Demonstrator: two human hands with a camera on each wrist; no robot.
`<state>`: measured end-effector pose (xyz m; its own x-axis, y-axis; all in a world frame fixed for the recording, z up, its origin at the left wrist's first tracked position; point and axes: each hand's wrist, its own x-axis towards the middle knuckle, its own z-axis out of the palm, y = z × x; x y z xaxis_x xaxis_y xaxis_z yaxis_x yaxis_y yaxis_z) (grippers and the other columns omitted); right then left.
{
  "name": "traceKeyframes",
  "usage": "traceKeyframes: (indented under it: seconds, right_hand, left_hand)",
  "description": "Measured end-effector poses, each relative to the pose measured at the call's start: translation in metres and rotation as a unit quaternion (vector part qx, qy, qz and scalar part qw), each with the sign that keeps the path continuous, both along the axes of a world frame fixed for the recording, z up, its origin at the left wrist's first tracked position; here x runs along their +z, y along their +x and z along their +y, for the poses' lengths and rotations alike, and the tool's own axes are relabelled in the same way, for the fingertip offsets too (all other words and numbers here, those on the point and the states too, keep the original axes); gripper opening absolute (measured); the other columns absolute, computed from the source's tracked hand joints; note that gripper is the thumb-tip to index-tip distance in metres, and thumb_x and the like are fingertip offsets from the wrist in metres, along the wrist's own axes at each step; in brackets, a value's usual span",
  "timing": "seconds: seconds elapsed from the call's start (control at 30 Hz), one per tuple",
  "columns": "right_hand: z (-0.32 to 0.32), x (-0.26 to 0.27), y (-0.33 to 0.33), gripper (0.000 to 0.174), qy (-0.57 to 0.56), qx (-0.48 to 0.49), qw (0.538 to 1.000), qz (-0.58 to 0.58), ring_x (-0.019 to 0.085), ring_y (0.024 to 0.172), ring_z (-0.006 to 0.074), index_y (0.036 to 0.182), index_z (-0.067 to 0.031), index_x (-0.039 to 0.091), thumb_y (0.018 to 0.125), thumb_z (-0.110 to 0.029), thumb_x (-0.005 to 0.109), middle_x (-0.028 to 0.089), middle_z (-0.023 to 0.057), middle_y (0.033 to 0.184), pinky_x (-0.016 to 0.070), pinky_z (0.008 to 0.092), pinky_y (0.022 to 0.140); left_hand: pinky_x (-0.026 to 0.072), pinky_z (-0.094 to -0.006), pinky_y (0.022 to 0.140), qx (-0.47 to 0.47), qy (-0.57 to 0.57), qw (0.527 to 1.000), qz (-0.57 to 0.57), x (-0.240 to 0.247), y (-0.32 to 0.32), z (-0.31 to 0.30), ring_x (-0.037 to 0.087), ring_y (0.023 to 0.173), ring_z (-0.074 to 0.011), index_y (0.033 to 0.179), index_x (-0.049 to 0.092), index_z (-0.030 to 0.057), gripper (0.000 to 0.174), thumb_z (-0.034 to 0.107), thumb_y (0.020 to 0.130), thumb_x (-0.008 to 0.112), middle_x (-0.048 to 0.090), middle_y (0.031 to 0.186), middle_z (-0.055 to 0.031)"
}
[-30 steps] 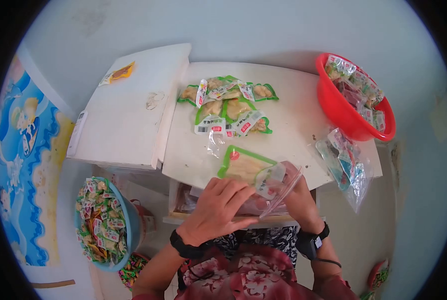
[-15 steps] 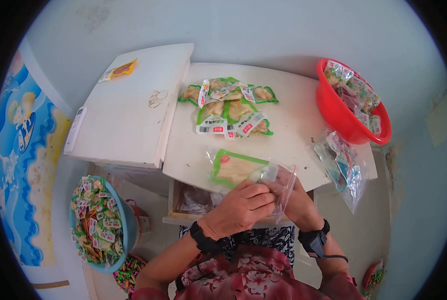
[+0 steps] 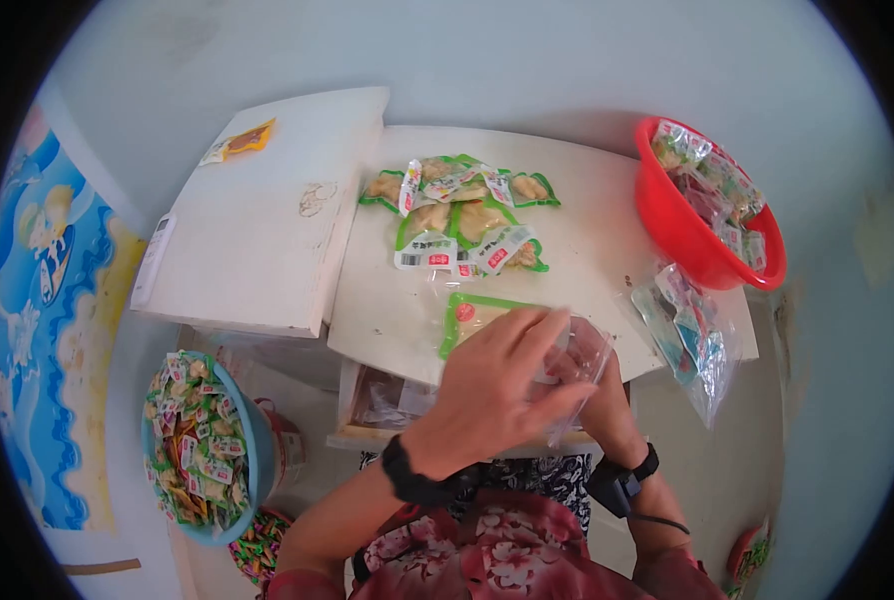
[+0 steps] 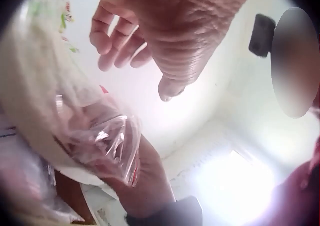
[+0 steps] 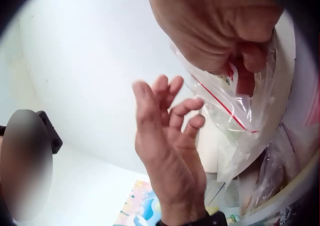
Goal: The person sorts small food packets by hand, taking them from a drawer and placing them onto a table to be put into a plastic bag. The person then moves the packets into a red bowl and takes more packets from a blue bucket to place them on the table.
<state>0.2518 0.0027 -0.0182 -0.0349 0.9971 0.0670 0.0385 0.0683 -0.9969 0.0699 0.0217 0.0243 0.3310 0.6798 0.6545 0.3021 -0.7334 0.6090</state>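
1. White table (image 3: 587, 220): dark specks (image 3: 627, 281) were noted on its surface toward the right.
2. Middle rear: a cluster of green-edged packets (image 3: 481, 222) lay there, several overlapping.
3. Right rear corner: a red basin (image 3: 662, 220) stood, filled with packets.
4. Right edge: a clear bag (image 3: 712, 380) of packets lay partly overhanging, near the basin.
5. Front: one green-edged packet (image 3: 477, 312) was partly hidden; contact with the surface could not be confirmed.
6. Raised left section (image 3: 247, 240): a yellow packet (image 3: 247, 141) lay toward the rear.
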Motion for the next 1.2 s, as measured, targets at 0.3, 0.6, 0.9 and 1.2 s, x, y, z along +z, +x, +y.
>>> traceKeyframes:
  seconds: [0.3, 0.6, 0.9, 1.2]
  right_hand:
    - [-0.011, -0.018, 0.007, 0.036, 0.039, -0.059, 0.982, -0.176, 0.066, 0.108, 0.019, 0.127, 0.0044, 0.061, 0.092, 0.002, 0.067, 0.068, 0.0187, 0.125, 0.0549, 0.0365, 0.088]
    - [-0.008, -0.016, 0.011, 0.04, 0.091, 0.013, 0.965, -0.244, 0.058, 0.116, 0.0238, 0.133, 0.0008, 0.053, 0.097, -0.008, 0.068, 0.06, 0.0118, 0.123, 0.048, 0.0376, 0.099]
    - [0.0, 0.016, 0.0, 0.021, -0.119, 0.034, 0.99, 0.064, 0.07, 0.059, 0.0203, 0.12, 0.0002, 0.052, 0.103, -0.008, 0.06, 0.059, 0.0053, 0.087, 0.0541, 0.0311, 0.047]
    - [0.007, 0.017, -0.007, 0.029, -0.145, 0.04, 0.988, 0.044, 0.063, 0.058, 0.0138, 0.129, 0.0019, 0.056, 0.104, -0.012, 0.059, 0.063, 0.0053, 0.088, 0.053, 0.0286, 0.049]
  left_hand:
    - [0.0546, -0.0427, 0.07, -0.029, -0.02, 0.971, 0.236, 0.0, 0.061, 0.025, 0.067, 0.085, -0.0331, 0.098, 0.061, -0.0018, 0.02, 0.016, 0.092, 0.069, 0.06, 0.098, -0.0156]
    - [0.0511, -0.0419, 0.067, -0.093, -0.086, 0.992, -0.001, -0.02, 0.07, 0.024, 0.063, 0.08, -0.0359, 0.097, 0.059, 0.0002, 0.011, 0.009, 0.096, 0.065, 0.059, 0.097, -0.0168]
    - [0.0517, -0.0367, 0.066, 0.187, -0.046, 0.98, 0.042, -0.037, -0.021, -0.001, 0.06, 0.077, -0.024, 0.113, 0.059, 0.0052, 0.046, 0.018, 0.08, 0.088, 0.059, 0.109, -0.0112]
    - [0.0543, -0.039, 0.074, 0.1, -0.048, 0.985, 0.133, -0.053, -0.04, -0.002, 0.062, 0.089, -0.028, 0.111, 0.061, 0.0079, 0.052, 0.024, 0.072, 0.092, 0.057, 0.106, -0.0088]
